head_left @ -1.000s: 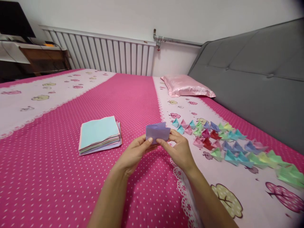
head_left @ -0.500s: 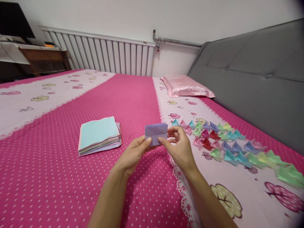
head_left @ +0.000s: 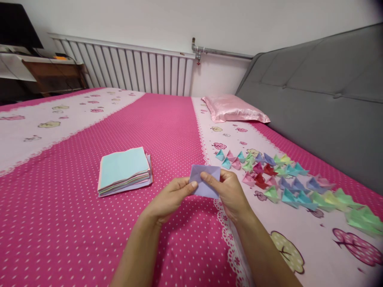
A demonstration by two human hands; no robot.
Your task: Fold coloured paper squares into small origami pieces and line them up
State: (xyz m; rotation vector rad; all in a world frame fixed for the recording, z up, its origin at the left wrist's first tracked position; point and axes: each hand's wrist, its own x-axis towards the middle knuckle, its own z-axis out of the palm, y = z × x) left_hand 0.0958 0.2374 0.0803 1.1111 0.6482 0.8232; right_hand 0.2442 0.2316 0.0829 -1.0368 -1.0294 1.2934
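A folded sheet of purple paper [head_left: 206, 188] is held above the bed between my two hands, its creased face towards me. My left hand [head_left: 173, 195] pinches its left edge, thumb on the front and fingers behind. On the right side, my right hand [head_left: 231, 193] grips it with the thumb pressed flat across the upper part. The fingers behind the paper are mostly hidden. To the left lies a stack of coloured paper [head_left: 124, 171] with a light blue sheet on top. Rows of small folded paper boats [head_left: 295, 185] in several colours stand to the right.
A pink dotted bedspread [head_left: 74, 235] with pale printed bands covers the bed. A shiny pink pillow [head_left: 235, 108] lies against the grey headboard [head_left: 317, 83]. Behind the bed are a white radiator [head_left: 125, 65] and a desk with a black monitor [head_left: 19, 28].
The purple paper has moved slightly right and down and now shows a different, squarer face with diagonal creases. My right thumb has shifted further up over it.
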